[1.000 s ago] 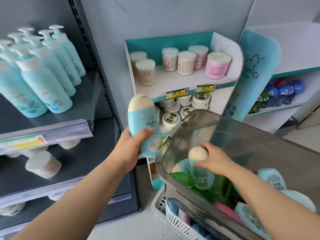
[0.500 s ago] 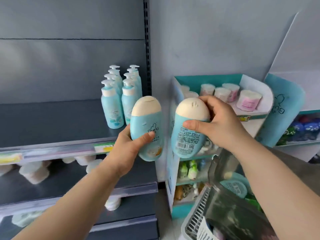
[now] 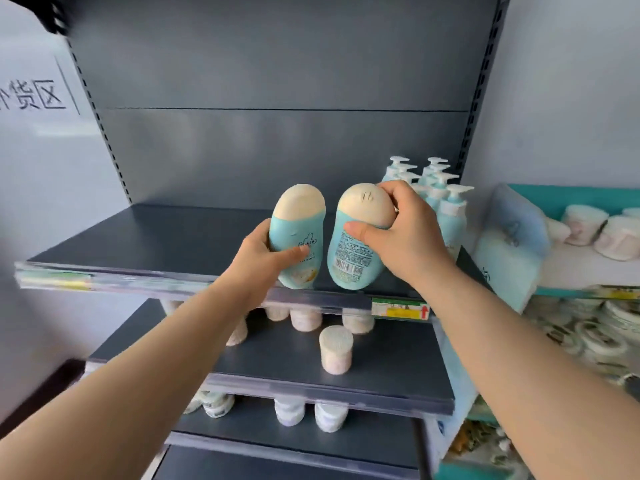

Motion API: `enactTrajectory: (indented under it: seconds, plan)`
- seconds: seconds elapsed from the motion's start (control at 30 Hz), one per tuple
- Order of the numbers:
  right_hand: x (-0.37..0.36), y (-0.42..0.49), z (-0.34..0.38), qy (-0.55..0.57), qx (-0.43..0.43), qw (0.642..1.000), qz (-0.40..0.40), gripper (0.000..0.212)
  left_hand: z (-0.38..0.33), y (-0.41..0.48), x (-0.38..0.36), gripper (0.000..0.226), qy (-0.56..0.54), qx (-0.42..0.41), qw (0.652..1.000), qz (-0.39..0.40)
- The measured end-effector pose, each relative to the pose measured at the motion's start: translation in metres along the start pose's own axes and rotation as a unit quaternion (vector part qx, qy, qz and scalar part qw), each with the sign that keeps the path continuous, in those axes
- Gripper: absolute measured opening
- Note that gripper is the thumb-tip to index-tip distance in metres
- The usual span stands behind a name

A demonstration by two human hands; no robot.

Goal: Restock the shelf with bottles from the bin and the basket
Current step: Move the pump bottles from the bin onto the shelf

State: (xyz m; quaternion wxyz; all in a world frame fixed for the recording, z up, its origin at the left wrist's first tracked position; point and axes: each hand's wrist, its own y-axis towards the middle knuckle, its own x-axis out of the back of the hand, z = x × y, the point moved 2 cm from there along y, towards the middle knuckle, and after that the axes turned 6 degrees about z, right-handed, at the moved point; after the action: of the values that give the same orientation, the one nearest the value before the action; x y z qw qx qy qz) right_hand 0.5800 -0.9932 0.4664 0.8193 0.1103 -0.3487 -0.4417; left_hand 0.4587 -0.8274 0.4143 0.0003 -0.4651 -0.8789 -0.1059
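My left hand (image 3: 258, 259) grips front-facing bottle (image 3: 298, 237), right hand (image 3: 403, 237) grips barcode bottle (image 3: 356, 244); both upright, frame centre, bases just above shelf (image 3: 145, 237) front edge.

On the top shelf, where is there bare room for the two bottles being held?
The top shelf is bare from its left edge across to the pump bottles, which crowd the right end. The left hand and right hand each hold an egg-capped bottle over that bare stretch.
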Motion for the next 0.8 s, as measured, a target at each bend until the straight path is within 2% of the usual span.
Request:
enactTrajectory:
  seconds: [0.1, 0.2, 0.43, 0.5, 0.57, 0.7, 0.8]
  plan:
    - [-0.032, 0.029, 0.003, -0.070, -0.037, 0.997, 0.003, 0.051, 0.008, 0.021, 0.022, 0.048, 0.016, 0.013, 1.000, -0.003]
    - [-0.053, 0.052, -0.011, -0.185, -0.071, 0.980, 0.008, 0.051, 0.016, 0.043, 0.032, 0.050, 0.022, 0.027, 0.999, 0.000]
    - [-0.071, 0.076, -0.036, -0.312, -0.037, 0.949, 0.010, 0.062, 0.037, 0.096, 0.042, 0.053, 0.014, 0.056, 0.998, 0.033]
    - [-0.070, 0.083, -0.034, -0.340, -0.036, 0.938, 0.055, 0.061, 0.042, 0.110, 0.043, 0.052, 0.013, 0.060, 0.997, 0.045]
    - [-0.066, 0.088, -0.028, -0.342, -0.034, 0.930, 0.133, 0.061, 0.046, 0.121, 0.045, 0.053, 0.015, 0.060, 0.997, 0.051]
    - [-0.049, 0.092, -0.011, -0.281, -0.033, 0.911, 0.300, 0.066, 0.054, 0.139, 0.052, 0.053, 0.022, 0.057, 0.995, 0.074]
    - [-0.040, 0.097, -0.007, -0.237, -0.060, 0.908, 0.341, 0.067, 0.055, 0.156, 0.055, 0.049, 0.040, 0.052, 0.993, 0.097]
